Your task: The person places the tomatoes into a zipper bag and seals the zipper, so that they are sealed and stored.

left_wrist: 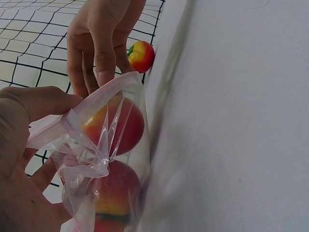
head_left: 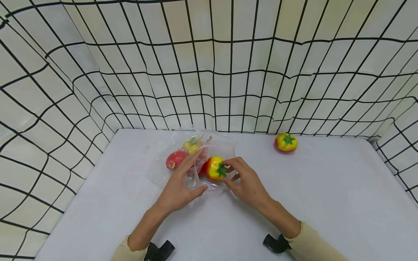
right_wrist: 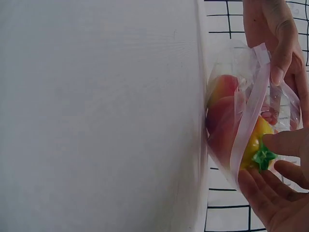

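- A pale, white-grey surface (head_left: 326, 203) with slightly rounded far corners.
- Beyond its far edge, a white backdrop (head_left: 222, 85) crossed by wavy black grid lines, faintly yellowish in patches near the top.
- Along its left edge, a matching left panel (head_left: 29, 145); past its right edge, a gridded right panel (head_left: 405, 152).
- Soft, diffuse light.

A person's right hand (head_left: 246, 183) grips a yellow-and-red fruit (head_left: 213, 169) at the mouth of a clear plastic bag (head_left: 224, 146) at center frame, the left hand (head_left: 177, 188) touching the bag. A second fruit (head_left: 286, 142) sits right of center on a white table (head_left: 330, 192) near black netting (head_left: 230, 74).
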### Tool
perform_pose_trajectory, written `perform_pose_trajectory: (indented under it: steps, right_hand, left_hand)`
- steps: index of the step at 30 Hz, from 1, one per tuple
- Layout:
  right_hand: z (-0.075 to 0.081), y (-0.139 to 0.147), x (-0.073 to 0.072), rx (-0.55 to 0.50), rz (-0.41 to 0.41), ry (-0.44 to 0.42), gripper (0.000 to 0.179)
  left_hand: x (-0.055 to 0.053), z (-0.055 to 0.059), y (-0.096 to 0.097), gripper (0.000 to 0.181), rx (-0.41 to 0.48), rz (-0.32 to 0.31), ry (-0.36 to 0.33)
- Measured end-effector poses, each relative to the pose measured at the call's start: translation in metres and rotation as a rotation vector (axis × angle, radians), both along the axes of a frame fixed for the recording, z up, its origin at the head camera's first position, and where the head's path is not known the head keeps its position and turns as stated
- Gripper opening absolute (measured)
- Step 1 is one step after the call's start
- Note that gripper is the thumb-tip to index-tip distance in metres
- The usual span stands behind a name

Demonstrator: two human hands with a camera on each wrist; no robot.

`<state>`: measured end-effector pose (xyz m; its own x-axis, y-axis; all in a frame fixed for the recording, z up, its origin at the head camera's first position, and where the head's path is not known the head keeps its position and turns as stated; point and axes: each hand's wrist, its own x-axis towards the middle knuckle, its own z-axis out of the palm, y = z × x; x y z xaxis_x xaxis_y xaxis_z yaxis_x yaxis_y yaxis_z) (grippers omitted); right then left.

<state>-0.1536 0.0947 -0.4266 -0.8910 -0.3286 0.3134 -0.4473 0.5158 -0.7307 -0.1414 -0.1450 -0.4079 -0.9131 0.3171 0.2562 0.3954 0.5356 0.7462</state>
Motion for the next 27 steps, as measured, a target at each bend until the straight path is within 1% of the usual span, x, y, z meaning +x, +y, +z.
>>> perform_pose_trajectory:
  steps: [6,9,12,18,27]
  right_hand:
    - [0.002,-0.001,0.001,-0.046,0.051,-0.059,0.055]
    - [0.003,0.003,0.000,-0.074,0.077,-0.073,0.055]
    - [0.007,0.009,0.000,-0.096,0.086,-0.080,0.055]
    - [0.011,0.027,-0.006,-0.117,0.066,-0.064,0.049]
    - [0.016,0.057,-0.017,-0.113,-0.007,-0.033,0.042]
  left_hand:
    - [-0.001,-0.001,0.001,0.104,0.001,0.008,0.005]
    - [-0.002,-0.002,0.001,0.106,0.005,0.014,0.009]
    - [-0.002,-0.002,0.001,0.106,0.007,0.022,-0.001]
    - [-0.001,-0.001,0.002,0.106,0.012,0.028,-0.023]
    - [0.000,0.001,0.002,0.106,0.003,0.029,-0.028]
